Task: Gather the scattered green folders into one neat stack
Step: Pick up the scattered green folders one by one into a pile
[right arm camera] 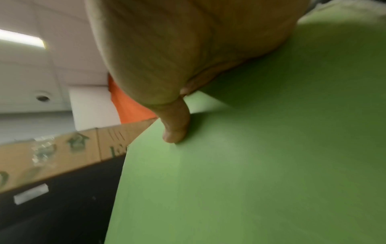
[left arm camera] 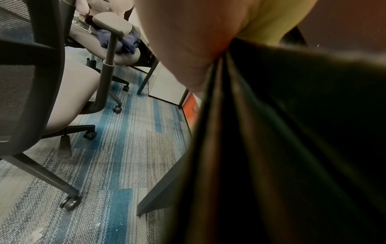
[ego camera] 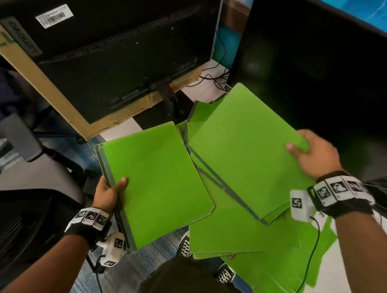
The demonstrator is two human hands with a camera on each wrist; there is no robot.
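My left hand (ego camera: 112, 191) grips the left edge of a small stack of green folders (ego camera: 156, 182), thumb on top, lifted off the surface. From the left wrist view only the stack's dark underside (left arm camera: 292, 148) and my palm show. My right hand (ego camera: 308, 152) pinches the right edge of another bunch of green folders (ego camera: 245, 152), thumb on the top cover. That same cover fills the right wrist view as a green sheet (right arm camera: 250, 181) under my thumb. More loose green folders (ego camera: 240, 235) lie fanned out on the white table (ego camera: 348, 283) beneath both bunches.
A black monitor (ego camera: 116, 56) leans against a cardboard box (ego camera: 47, 90) at the back left. A second dark screen (ego camera: 322, 74) stands at the back right, with cables (ego camera: 214, 79) between them. Office chairs (left arm camera: 41, 82) stand on the blue-grey carpet (left arm camera: 114, 165) at the left.
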